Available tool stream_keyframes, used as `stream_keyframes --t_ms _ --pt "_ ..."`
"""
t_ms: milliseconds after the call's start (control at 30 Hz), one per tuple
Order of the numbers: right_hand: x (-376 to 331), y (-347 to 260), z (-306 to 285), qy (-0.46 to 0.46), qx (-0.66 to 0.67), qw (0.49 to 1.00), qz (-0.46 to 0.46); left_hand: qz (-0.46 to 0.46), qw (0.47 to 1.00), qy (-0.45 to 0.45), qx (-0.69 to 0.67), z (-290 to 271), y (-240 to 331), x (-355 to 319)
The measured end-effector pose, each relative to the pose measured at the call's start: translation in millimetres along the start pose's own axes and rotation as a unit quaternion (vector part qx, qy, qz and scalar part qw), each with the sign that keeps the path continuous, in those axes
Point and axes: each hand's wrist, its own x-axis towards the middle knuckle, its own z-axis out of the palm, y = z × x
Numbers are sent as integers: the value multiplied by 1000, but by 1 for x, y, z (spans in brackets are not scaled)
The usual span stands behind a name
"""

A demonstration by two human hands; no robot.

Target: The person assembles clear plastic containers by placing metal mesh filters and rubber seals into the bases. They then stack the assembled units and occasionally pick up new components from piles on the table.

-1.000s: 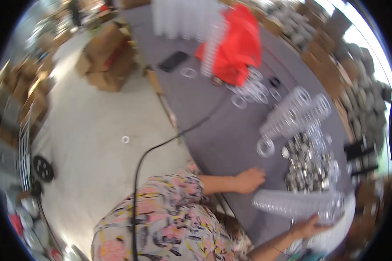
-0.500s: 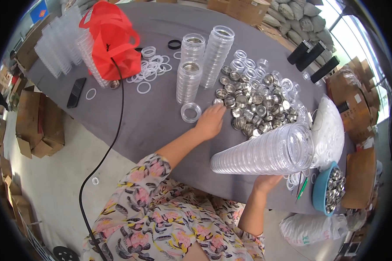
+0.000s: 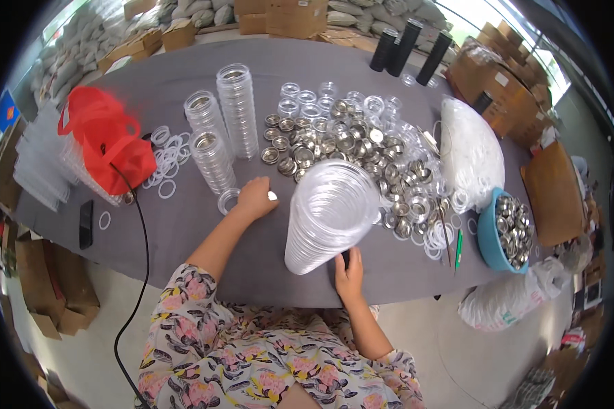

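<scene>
My left hand (image 3: 255,198) is closed near the table's middle, just left of the metal caps. A small, shiny whitish piece (image 3: 273,195) pokes out at its fingertips. Beside its wrist lies a clear plastic ring (image 3: 228,200). A tall stack of clear round plastic containers (image 3: 324,221) rises in front of me, its open top toward the camera. At the lower right of that stack, my right hand (image 3: 349,276) has curled fingers. Something dark (image 3: 346,258) shows at those fingers, its kind hidden. Loose silvery metal caps (image 3: 348,143) lie heaped behind the stack.
Three more clear container stacks (image 3: 237,112) stand left of the heap. A red bag (image 3: 102,136) and white rings (image 3: 167,163) lie farther left. On the right are a white plastic bag (image 3: 471,153), a green pen (image 3: 458,251) and a blue basin (image 3: 488,235) of metal caps.
The whole view has swung, shifting the table scene leftward. My left hand has drawn back from the metal caps with the small shiny piece. More of my right hand now shows beside the tall stack.
</scene>
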Motion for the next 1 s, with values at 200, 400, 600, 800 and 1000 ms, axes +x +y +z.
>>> stream_keyframes --t_ms 200,400,600,800,1000 --pt "5 -13 1 8 186 981 -56 -48 961 71 -263 -100 113 -26" --pt "52 -121 -26 20 274 934 -227 404 877 185 -185 -230 254 -69" --pt "66 -152 -30 -14 210 957 -198 456 882 -24 120 -259 303 -85" --pt "72 -154 -27 -4 243 944 -223 434 883 -94 151 -263 307 -90" --pt "93 -186 -39 33 177 947 -264 490 836 -109 224 -260 326 -83"
